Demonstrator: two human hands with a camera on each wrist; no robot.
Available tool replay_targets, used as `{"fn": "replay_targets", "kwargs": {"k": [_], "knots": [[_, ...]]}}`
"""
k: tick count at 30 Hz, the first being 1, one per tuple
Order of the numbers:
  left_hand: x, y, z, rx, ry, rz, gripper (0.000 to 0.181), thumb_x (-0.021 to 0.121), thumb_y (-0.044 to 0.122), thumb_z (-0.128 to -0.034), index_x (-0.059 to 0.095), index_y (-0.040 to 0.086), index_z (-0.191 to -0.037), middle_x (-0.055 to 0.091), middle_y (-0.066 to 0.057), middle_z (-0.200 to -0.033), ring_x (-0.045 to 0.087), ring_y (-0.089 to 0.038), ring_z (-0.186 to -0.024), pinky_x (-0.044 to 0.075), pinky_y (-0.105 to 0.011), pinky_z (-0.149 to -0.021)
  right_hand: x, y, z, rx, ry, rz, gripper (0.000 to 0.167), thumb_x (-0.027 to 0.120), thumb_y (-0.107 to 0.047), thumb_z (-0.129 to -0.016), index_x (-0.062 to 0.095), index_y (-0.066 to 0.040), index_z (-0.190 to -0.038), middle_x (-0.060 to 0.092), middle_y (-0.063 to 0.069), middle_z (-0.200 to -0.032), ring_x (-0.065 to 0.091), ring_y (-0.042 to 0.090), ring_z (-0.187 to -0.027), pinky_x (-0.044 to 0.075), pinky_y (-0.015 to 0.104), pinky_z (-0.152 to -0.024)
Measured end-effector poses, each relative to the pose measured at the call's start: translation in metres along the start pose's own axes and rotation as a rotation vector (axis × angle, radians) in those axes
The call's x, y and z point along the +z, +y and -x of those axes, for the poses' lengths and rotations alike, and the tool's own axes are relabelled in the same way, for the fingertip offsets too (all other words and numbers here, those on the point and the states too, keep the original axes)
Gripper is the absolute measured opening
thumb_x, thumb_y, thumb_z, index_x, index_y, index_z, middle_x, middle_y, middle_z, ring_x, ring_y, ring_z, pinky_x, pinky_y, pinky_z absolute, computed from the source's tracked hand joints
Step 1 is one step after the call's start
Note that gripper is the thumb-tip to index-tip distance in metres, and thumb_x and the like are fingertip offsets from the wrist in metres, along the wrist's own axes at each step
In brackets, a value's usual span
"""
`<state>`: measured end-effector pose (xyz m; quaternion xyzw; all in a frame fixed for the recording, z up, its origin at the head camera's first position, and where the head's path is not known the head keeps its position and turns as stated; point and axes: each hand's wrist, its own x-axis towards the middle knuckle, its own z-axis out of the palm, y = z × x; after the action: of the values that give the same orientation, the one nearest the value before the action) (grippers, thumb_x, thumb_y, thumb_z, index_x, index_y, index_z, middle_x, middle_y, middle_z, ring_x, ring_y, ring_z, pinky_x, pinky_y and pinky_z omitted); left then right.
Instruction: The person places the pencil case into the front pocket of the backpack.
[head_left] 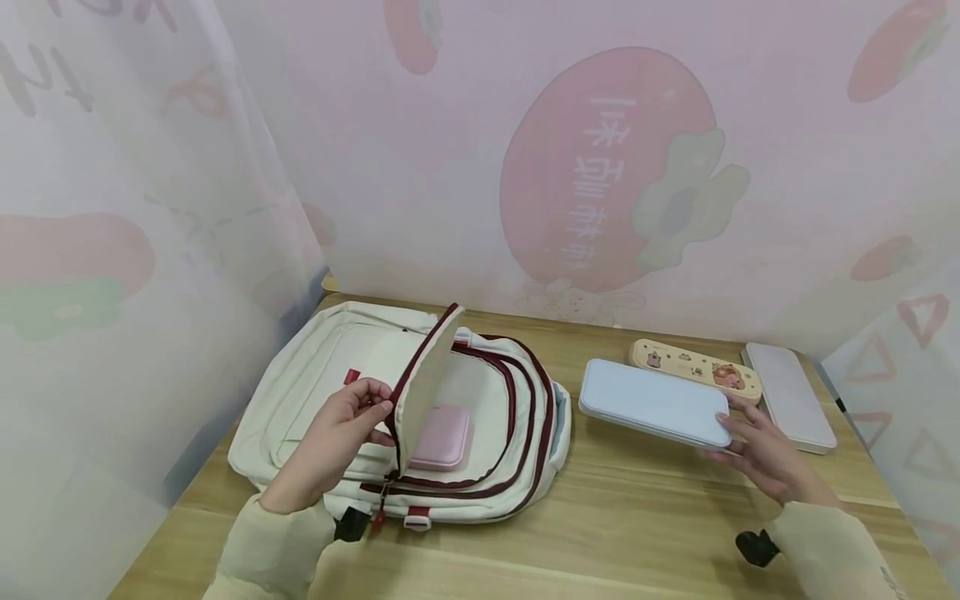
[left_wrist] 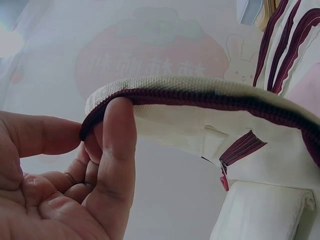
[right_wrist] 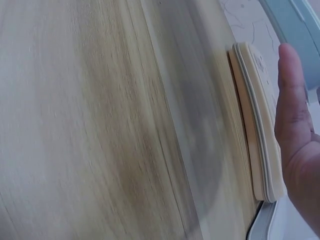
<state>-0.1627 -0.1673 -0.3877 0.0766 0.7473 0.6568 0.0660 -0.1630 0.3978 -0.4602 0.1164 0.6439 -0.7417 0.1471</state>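
Observation:
My left hand [head_left: 333, 442] pinches the dark red zipped edge of the front flap [head_left: 426, 375] of a cream backpack [head_left: 322, 367], holding it raised; the left wrist view shows thumb and fingers of the hand [left_wrist: 95, 175] on that zip edge [left_wrist: 175, 100]. Inside the pocket lies a pink case [head_left: 442, 437]. At the right, my right hand [head_left: 768, 458] grips the right end of a light blue case [head_left: 652, 402], which is tilted above the table. In the right wrist view the hand [right_wrist: 300, 130] is beside the blue case [right_wrist: 295, 30].
A yellow case with bear pictures [head_left: 693, 367] lies behind the blue case, and a white case [head_left: 789, 396] lies at the far right. The wooden table [head_left: 615, 508] meets a printed curtain [head_left: 450, 167] at the back. A red zipper charm [head_left: 378, 522] hangs by the backpack's front edge.

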Motion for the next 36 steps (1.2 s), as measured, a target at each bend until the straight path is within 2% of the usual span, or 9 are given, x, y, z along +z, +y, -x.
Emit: {"fn": "replay_targets", "kwargs": {"k": [9, 11, 14, 17, 25, 28, 34, 36], "knots": [[0.001, 0.002, -0.001, 0.001, -0.012, -0.003, 0.01, 0.047, -0.004, -0.1062, 0.049, -0.012, -0.111, 0.052, -0.012, -0.095, 0.056, -0.017, -0.088, 0.062, -0.033, -0.069, 0.014, -0.004, -0.004, -0.014, -0.018, 0.011, 0.069, 0.05, -0.021, -0.111, 0.007, -0.021, -0.165, 0.054, -0.004, -0.119, 0.067, 0.014, -0.101, 0.059, 0.043, -0.095], [0.002, 0.001, -0.001, 0.002, -0.015, -0.001, 0.01, 0.047, -0.004, -0.1062, 0.049, -0.012, -0.111, 0.052, -0.012, -0.095, 0.056, -0.017, -0.088, 0.062, -0.033, -0.069, 0.016, -0.003, -0.004, -0.027, -0.028, 0.002, 0.062, 0.05, -0.02, -0.111, 0.016, -0.025, -0.163, 0.057, -0.004, -0.118, 0.067, 0.014, -0.101, 0.059, 0.042, -0.093], [0.002, 0.001, -0.001, 0.0, -0.016, 0.0, 0.009, 0.047, -0.004, -0.1062, 0.049, -0.012, -0.111, 0.051, -0.012, -0.095, 0.056, -0.016, -0.087, 0.062, -0.033, -0.069, 0.017, -0.002, -0.005, -0.046, -0.044, -0.018, 0.043, 0.049, -0.018, -0.111, 0.036, -0.035, -0.149, 0.059, -0.004, -0.116, 0.068, 0.014, -0.1, 0.06, 0.041, -0.09], [0.002, 0.001, -0.002, 0.0, -0.015, 0.003, 0.009, 0.047, -0.004, -0.1062, 0.049, -0.012, -0.11, 0.051, -0.012, -0.094, 0.055, -0.017, -0.087, 0.062, -0.033, -0.069, 0.02, -0.002, -0.006, -0.054, -0.046, -0.026, 0.035, 0.05, -0.018, -0.111, 0.044, -0.039, -0.139, 0.061, -0.004, -0.115, 0.068, 0.014, -0.099, 0.06, 0.041, -0.089], [0.003, 0.001, -0.001, 0.008, -0.026, 0.006, 0.009, 0.047, -0.004, -0.1061, 0.049, -0.012, -0.11, 0.051, -0.011, -0.094, 0.056, -0.017, -0.087, 0.062, -0.034, -0.069, 0.03, -0.003, -0.009, -0.034, -0.029, -0.002, 0.051, 0.051, -0.021, -0.111, 0.029, -0.031, -0.156, 0.059, -0.006, -0.117, 0.067, 0.012, -0.1, 0.06, 0.04, -0.091], [0.003, 0.001, -0.001, 0.004, -0.024, 0.007, 0.009, 0.047, -0.004, -0.1061, 0.049, -0.012, -0.11, 0.052, -0.012, -0.094, 0.056, -0.017, -0.087, 0.062, -0.034, -0.069, 0.035, -0.004, -0.01, -0.046, -0.036, 0.002, 0.049, 0.051, -0.021, -0.111, 0.03, -0.031, -0.155, 0.058, -0.005, -0.118, 0.067, 0.013, -0.1, 0.06, 0.04, -0.09], [0.003, 0.0, 0.0, 0.0, -0.027, 0.013, 0.009, 0.047, -0.003, -0.1064, 0.049, -0.011, -0.111, 0.051, -0.011, -0.094, 0.056, -0.017, -0.087, 0.062, -0.034, -0.069, 0.045, -0.004, -0.015, -0.057, -0.04, 0.043, 0.059, 0.051, -0.022, -0.111, 0.022, -0.025, -0.161, 0.056, -0.004, -0.12, 0.066, 0.012, -0.101, 0.059, 0.04, -0.09], [0.003, 0.0, 0.0, -0.001, -0.027, 0.014, 0.009, 0.047, -0.003, -0.1065, 0.049, -0.011, -0.111, 0.051, -0.011, -0.095, 0.056, -0.017, -0.087, 0.062, -0.034, -0.069, 0.048, -0.003, -0.017, -0.055, -0.035, 0.044, 0.054, 0.052, -0.021, -0.111, 0.027, -0.028, -0.158, 0.056, -0.003, -0.119, 0.067, 0.012, -0.1, 0.059, 0.04, -0.09]]}}
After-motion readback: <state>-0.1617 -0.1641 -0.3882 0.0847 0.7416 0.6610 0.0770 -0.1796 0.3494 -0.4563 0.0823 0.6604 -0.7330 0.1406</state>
